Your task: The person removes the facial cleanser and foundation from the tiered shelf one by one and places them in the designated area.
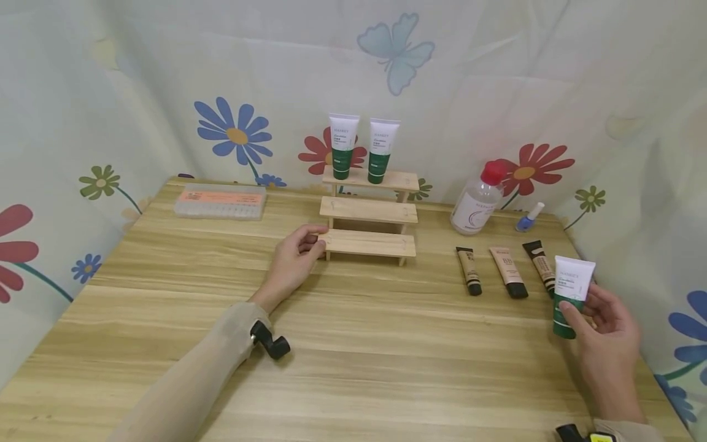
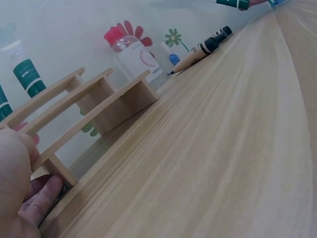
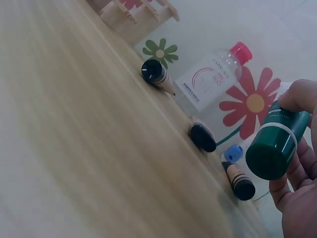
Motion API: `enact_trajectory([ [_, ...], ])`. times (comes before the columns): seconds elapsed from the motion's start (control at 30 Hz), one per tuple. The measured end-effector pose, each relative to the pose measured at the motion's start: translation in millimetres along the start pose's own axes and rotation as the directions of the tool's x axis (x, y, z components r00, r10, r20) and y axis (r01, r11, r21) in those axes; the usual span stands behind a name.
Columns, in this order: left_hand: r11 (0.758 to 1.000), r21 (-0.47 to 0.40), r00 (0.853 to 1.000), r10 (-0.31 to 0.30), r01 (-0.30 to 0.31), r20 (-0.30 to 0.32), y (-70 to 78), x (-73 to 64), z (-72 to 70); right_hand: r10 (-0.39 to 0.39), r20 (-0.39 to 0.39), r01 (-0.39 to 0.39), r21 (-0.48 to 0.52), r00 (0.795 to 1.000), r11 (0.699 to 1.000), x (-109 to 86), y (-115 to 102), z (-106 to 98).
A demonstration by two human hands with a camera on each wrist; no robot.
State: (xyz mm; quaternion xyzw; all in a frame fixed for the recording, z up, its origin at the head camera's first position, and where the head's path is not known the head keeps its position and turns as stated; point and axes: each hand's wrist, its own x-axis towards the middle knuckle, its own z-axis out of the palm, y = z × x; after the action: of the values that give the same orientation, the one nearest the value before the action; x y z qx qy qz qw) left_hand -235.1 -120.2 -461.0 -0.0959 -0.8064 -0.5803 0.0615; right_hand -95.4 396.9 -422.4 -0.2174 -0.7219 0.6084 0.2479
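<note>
My left hand [image 1: 298,258] grips the left end of the lowest tier of a three-step wooden display stand [image 1: 367,244]. In the left wrist view, its fingers [image 2: 44,198] lie around the stand's front leg. Two white-and-green squeeze tubes [image 1: 343,147] stand upright, caps down, on the top tier. At the right side of the table, my right hand [image 1: 610,334] holds another such squeeze tube [image 1: 574,279] above the tabletop, thumb across its green lower part. The right wrist view shows this tube's green cap [image 3: 270,153] pointing away from the palm.
Three small cosmetic tubes [image 1: 507,271] lie on the table near my right hand. Behind them stand a clear bottle with a red cap [image 1: 476,205] and a blue nail polish bottle [image 1: 529,218]. A flat clear plastic case [image 1: 221,201] lies at the back left, before a flowered curtain [image 1: 309,55].
</note>
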Motion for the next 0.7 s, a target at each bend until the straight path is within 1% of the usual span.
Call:
enact_trajectory([
  [0.13, 1.0, 0.006, 1.0, -0.003, 0.003, -0.002, -0.4, -0.2, 0.0, 0.025, -0.001, -0.025, 0.011, 1.0, 1.0, -4.2, 7, -7],
  [0.17, 1.0, 0.009, 1.0, -0.004, 0.004, -0.003, -0.4, -0.1, 0.0, 0.034, -0.002, -0.034, -0.005, 0.999, 0.999, -5.2, 8, -8],
  [0.23, 1.0, 0.011, 1.0, -0.004, 0.004, -0.003, -0.5, 0.2, 0.4, 0.04, 0.0, -0.04, -0.093, 0.999, 0.995, -7.6, 10, -12],
  [0.27, 1.0, 0.011, 1.0, -0.004, 0.004, -0.003, -0.5, 0.4, 0.7, 0.042, 0.001, -0.041, -0.152, 0.999, 0.988, -9.0, 11, -14],
  [0.33, 1.0, 0.011, 1.0, -0.001, 0.001, -0.002, -0.7, 0.7, 1.2, 0.043, 0.008, -0.039, -0.281, 0.999, 0.959, -11.4, 13, -17],
  [0.4, 1.0, 0.013, 1.0, 0.001, -0.001, -0.001, -0.8, 1.0, 1.7, 0.044, 0.007, -0.039, -0.366, 0.999, 0.93, -13.2, 15, -20],
  [0.5, 1.0, 0.012, 1.0, 0.003, -0.003, 0.0, -0.7, 1.3, 1.9, 0.058, 0.007, -0.05, -0.418, 0.998, 0.907, -16.3, 17, -23],
  [0.57, 1.0, 0.011, 1.0, 0.003, -0.003, 0.002, -0.5, 1.2, 1.9, 0.062, 0.005, -0.054, -0.431, 0.998, 0.901, -18.1, 18, -24],
  [0.7, 1.0, 0.009, 1.0, -0.002, 0.002, 0.0, -0.4, 0.3, 0.7, 0.045, 0.037, -0.023, -0.468, 0.998, 0.883, -20.4, 21, -26],
])
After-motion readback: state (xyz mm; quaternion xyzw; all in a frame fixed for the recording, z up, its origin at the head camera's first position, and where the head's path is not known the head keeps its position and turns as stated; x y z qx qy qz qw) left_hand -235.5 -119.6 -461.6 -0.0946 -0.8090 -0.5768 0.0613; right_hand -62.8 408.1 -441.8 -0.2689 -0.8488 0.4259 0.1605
